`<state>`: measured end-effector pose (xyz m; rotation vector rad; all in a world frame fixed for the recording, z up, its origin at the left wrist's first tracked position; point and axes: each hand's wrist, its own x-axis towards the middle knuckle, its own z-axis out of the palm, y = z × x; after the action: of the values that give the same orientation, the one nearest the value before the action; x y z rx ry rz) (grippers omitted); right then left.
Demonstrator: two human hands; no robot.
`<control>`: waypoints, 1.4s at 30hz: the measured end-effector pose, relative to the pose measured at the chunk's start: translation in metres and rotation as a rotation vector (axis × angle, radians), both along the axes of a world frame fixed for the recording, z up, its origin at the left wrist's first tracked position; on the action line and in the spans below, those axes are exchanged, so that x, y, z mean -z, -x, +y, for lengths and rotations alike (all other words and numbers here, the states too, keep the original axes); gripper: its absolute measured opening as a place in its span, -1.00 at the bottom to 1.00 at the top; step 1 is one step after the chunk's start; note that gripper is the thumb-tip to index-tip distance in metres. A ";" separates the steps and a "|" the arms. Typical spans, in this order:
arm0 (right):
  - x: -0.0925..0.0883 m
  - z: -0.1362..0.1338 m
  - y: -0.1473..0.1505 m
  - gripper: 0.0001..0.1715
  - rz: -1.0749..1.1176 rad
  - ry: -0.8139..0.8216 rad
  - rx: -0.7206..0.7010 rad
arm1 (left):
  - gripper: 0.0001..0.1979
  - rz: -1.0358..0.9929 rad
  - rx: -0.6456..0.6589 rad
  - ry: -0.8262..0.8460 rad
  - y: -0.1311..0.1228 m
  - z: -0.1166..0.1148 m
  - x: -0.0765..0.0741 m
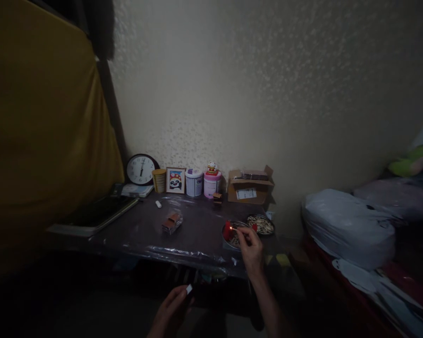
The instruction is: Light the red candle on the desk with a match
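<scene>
My right hand (251, 248) pinches a thin match (234, 229) with a small glowing flame at its tip. That tip is right by a red candle (227, 231) standing in a round dish (224, 241); I cannot tell whether they touch. Part of the dish and the matchsticks (234, 241) in it are hidden behind my fingers. Low in the view, in front of the table edge, my left hand (172, 305) is closed around a small matchbox (189, 289), whose white end shows. Behind my right hand is a second round dish full of matchsticks (262, 224), with something red at its side.
A plastic-wrapped pack of brown boxes (172, 221) lies on the covered table (197, 241). Along the wall stand a clock (141, 170), a yellow cup (159, 181), a framed panda picture (176, 180), two lidded tins (194, 183) and a cardboard box (247, 193). A yellow curtain (45, 126) hangs left.
</scene>
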<state>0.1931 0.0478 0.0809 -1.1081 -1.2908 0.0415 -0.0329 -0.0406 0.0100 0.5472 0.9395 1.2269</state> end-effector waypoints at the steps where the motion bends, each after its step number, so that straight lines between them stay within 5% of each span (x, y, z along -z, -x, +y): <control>1: -0.001 0.000 0.000 -0.83 -0.006 0.001 0.000 | -0.68 -0.005 0.019 -0.012 0.001 -0.001 -0.004; 17: -0.012 0.003 0.000 -0.83 -0.128 -0.069 0.023 | -0.68 -0.015 0.014 0.010 0.001 -0.003 -0.013; 28: -0.019 0.004 0.000 -0.83 -0.206 -0.130 0.052 | -0.64 -0.021 0.007 0.040 0.003 0.005 0.002; 37: -0.022 0.005 0.000 -0.83 -0.180 -0.105 0.056 | -0.65 -0.044 0.010 0.045 0.002 0.019 0.030; 42: -0.013 0.012 -0.003 -0.83 -0.097 -0.052 0.029 | -0.64 -0.022 0.011 0.040 0.002 0.019 0.030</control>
<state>0.1958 0.0600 0.0942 -1.0952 -1.3540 -0.0679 -0.0347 -0.0219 -0.0201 0.5058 0.9394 1.1991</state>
